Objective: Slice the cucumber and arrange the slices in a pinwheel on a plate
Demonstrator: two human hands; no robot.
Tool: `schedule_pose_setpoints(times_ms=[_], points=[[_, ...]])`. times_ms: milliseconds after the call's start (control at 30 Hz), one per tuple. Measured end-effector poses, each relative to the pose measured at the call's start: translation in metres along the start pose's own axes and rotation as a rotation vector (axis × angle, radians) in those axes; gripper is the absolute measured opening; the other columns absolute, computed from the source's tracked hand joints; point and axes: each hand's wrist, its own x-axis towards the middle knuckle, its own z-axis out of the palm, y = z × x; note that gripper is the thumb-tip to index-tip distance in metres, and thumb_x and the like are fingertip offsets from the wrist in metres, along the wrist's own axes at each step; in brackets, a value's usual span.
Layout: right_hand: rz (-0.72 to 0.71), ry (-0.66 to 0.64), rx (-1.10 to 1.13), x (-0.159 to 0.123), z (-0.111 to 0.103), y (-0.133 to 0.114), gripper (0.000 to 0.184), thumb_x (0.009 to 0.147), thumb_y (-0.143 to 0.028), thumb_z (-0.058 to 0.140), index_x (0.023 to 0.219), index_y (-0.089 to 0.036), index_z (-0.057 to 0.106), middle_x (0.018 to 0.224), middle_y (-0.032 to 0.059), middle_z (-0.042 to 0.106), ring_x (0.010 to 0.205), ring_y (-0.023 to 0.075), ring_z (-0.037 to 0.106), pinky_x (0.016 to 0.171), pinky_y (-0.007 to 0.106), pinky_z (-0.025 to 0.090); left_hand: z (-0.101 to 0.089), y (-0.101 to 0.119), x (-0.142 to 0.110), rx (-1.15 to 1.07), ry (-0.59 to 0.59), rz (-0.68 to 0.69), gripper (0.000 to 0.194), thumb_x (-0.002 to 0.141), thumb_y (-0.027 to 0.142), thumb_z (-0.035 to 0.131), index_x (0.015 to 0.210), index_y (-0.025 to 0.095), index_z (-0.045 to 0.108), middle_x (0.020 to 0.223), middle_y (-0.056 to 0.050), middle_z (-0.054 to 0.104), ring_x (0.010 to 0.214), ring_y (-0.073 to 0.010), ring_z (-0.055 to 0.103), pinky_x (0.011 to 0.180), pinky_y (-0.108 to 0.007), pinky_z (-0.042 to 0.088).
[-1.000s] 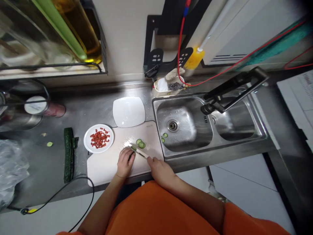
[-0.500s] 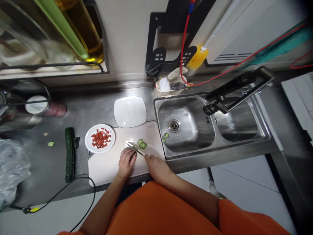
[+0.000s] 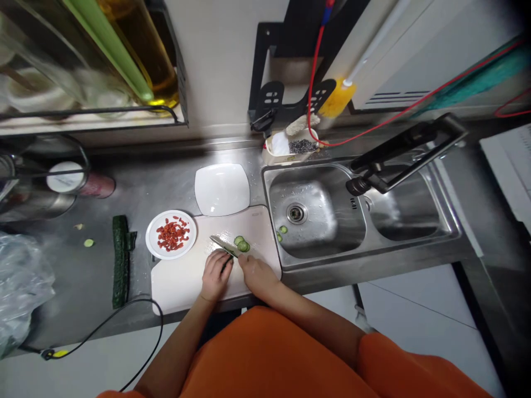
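Observation:
My left hand (image 3: 214,275) curls over a piece of cucumber (image 3: 227,261) on the white cutting board (image 3: 178,279), holding it down. My right hand (image 3: 254,272) grips the handle of a knife (image 3: 223,246) whose blade lies against the cucumber just beyond my left fingers. Cut cucumber slices (image 3: 241,244) lie on the board right of the blade.
A round white plate of red chopped bits (image 3: 171,234) sits left of the board, with a square white plate (image 3: 222,189) behind it. A long cucumber (image 3: 120,260) lies on the steel counter at the left. The sink (image 3: 317,213) holds two slices. A black cable (image 3: 124,331) runs along the front edge.
My right hand has drawn the knife leftward along the cucumber, closer to my left hand. The left hand stays on the cucumber.

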Motion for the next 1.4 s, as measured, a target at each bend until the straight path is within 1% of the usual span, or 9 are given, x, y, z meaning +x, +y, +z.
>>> schedule_pose_setpoints(times_ms=[100, 200, 333, 400, 567, 700, 1067, 1400], points=[[-0.006, 0.007, -0.01, -0.001, -0.001, 0.002, 0.029, 0.09, -0.009, 0.029, 0.113, -0.016, 0.046, 0.094, 0.0094, 0.062, 0.085, 0.0189, 0.062, 0.068, 0.026, 0.046, -0.001, 0.001, 0.0, 0.001, -0.003, -0.004, 0.02, 0.084, 0.021, 0.055, 0.104, 0.019, 0.06, 0.099, -0.008, 0.064, 0.1, -0.0202, 0.059, 0.09, -0.043, 0.049], [0.021, -0.013, -0.028, -0.005, -0.005, 0.007, 0.031, 0.09, -0.009, 0.03, 0.115, -0.016, 0.046, 0.096, 0.0107, 0.062, 0.087, 0.0191, 0.062, 0.069, 0.026, 0.047, -0.001, 0.001, 0.0, 0.001, 0.004, -0.006, 0.021, 0.084, 0.021, 0.055, 0.104, 0.019, 0.059, 0.101, -0.008, 0.064, 0.101, -0.0202, 0.059, 0.09, -0.043, 0.05], [0.087, -0.038, -0.038, -0.016, -0.014, 0.014, 0.032, 0.089, -0.009, 0.029, 0.115, -0.017, 0.046, 0.095, 0.0112, 0.062, 0.087, 0.0194, 0.062, 0.069, 0.026, 0.047, -0.001, 0.002, 0.0, 0.004, 0.008, -0.004, 0.02, 0.084, 0.02, 0.055, 0.104, 0.019, 0.059, 0.101, -0.008, 0.064, 0.101, -0.0198, 0.059, 0.09, -0.043, 0.05], [0.088, -0.041, -0.039, -0.024, -0.018, 0.016, 0.033, 0.088, -0.008, 0.031, 0.116, -0.017, 0.045, 0.095, 0.0106, 0.062, 0.087, 0.0203, 0.063, 0.068, 0.027, 0.047, -0.001, 0.002, 0.001, 0.003, 0.012, 0.001, 0.02, 0.084, 0.019, 0.056, 0.103, 0.019, 0.059, 0.1, -0.008, 0.064, 0.101, -0.0196, 0.058, 0.09, -0.042, 0.05], [0.073, -0.069, -0.025, -0.043, -0.022, 0.014, 0.032, 0.087, -0.007, 0.03, 0.112, -0.018, 0.047, 0.094, 0.0099, 0.062, 0.086, 0.0206, 0.064, 0.065, 0.025, 0.046, -0.001, 0.003, 0.002, -0.008, 0.03, 0.016, 0.021, 0.082, 0.018, 0.058, 0.103, 0.019, 0.059, 0.099, -0.007, 0.063, 0.101, -0.019, 0.058, 0.09, -0.041, 0.049], [0.078, -0.101, -0.009, -0.051, -0.024, 0.01, 0.032, 0.087, -0.007, 0.029, 0.111, -0.018, 0.048, 0.095, 0.0103, 0.062, 0.086, 0.0206, 0.064, 0.066, 0.026, 0.047, -0.001, 0.002, 0.001, 0.008, 0.026, 0.009, 0.017, 0.083, 0.019, 0.057, 0.099, 0.018, 0.06, 0.098, -0.007, 0.063, 0.101, -0.0193, 0.057, 0.091, -0.04, 0.048], [0.091, -0.092, 0.006, -0.054, -0.02, 0.009, 0.028, 0.087, -0.008, 0.032, 0.108, -0.018, 0.047, 0.093, 0.0094, 0.062, 0.084, 0.0195, 0.064, 0.065, 0.024, 0.047, 0.0, 0.0, 0.0, 0.013, 0.044, 0.037, 0.016, 0.081, 0.018, 0.058, 0.097, 0.017, 0.06, 0.096, -0.007, 0.063, 0.101, -0.0189, 0.057, 0.091, -0.039, 0.049], [0.069, -0.1, -0.01, -0.051, -0.023, 0.007, 0.031, 0.089, -0.008, 0.027, 0.109, -0.017, 0.048, 0.093, 0.0111, 0.063, 0.086, 0.0218, 0.064, 0.065, 0.027, 0.048, 0.001, 0.0, -0.001, 0.002, 0.048, 0.015, 0.015, 0.083, 0.02, 0.057, 0.097, 0.018, 0.061, 0.096, -0.007, 0.064, 0.101, -0.0198, 0.058, 0.091, -0.041, 0.049]])
